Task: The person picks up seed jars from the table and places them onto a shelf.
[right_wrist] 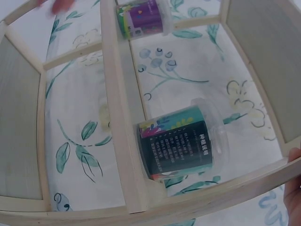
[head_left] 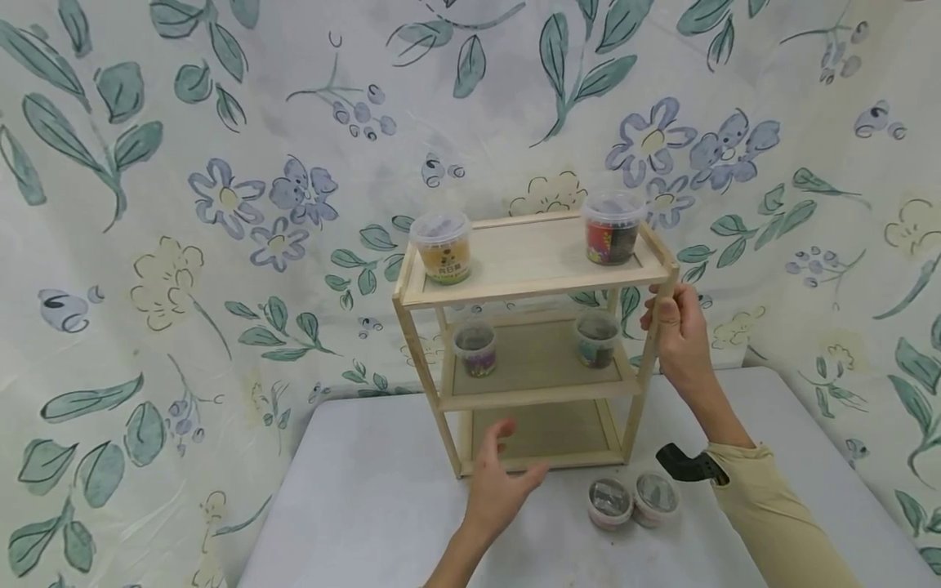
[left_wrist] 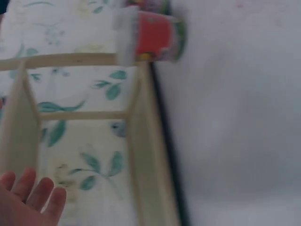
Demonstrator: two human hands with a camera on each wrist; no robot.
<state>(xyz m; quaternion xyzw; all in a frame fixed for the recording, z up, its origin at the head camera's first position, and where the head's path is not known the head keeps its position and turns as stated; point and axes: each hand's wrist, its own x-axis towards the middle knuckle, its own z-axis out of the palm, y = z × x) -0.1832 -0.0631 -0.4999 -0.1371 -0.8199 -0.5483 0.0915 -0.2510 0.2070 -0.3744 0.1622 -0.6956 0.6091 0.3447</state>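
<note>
A three-tier wooden shelf [head_left: 529, 398] stands on the white table. My right hand [head_left: 680, 331] grips its right front post near the top. In front of the bottom tier, my left hand [head_left: 500, 482] hovers with fingers spread, holding nothing; the left wrist view shows its fingertips [left_wrist: 40, 193] too. On the top tier are a yellow-labelled cup [head_left: 444, 249] at the left and a red and black cup [head_left: 613, 230] at the right. The middle tier carries a purple-labelled cup [head_left: 476, 349] and a teal and black cup [right_wrist: 178, 143], all with clear lids.
Two more lidded cups [head_left: 609, 502] [head_left: 656, 498] sit side by side on the white table [head_left: 353, 490], in front of the shelf's right end. Behind the table hangs a floral-patterned cloth [head_left: 220, 327]. A dark strap lies round my right wrist.
</note>
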